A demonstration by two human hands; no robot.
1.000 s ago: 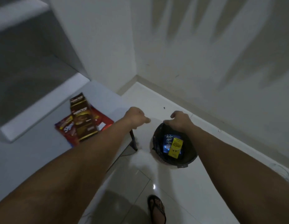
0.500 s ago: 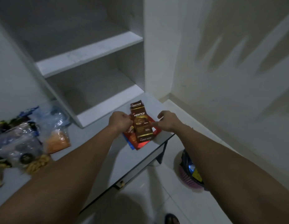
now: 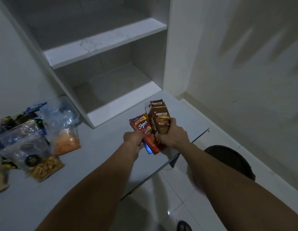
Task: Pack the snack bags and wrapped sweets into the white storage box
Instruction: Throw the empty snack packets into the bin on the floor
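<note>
My right hand [image 3: 172,136] grips a brown Nextar box [image 3: 160,120], lifted and tilted at the table's right end. My left hand [image 3: 134,139] holds a red snack packet [image 3: 144,129] with a blue wrapper [image 3: 148,148] under it, just left of the box. Further left on the table lie clear bags of snacks: an orange one [image 3: 67,140], one with yellow sticks [image 3: 44,168] and a bluish heap [image 3: 23,139]. No white storage box shows in the head view.
The white table [image 3: 88,164] ends at a corner near my right hand. Behind it stands a white shelf unit [image 3: 105,42] with bare shelves. A dark bin [image 3: 231,160] sits on the tiled floor under my right forearm. A sandalled foot [image 3: 184,226] shows below.
The view swung from the bin up to the table. Both hands left the bin, reached the packets and closed on them; the brown box is now raised off the table.
</note>
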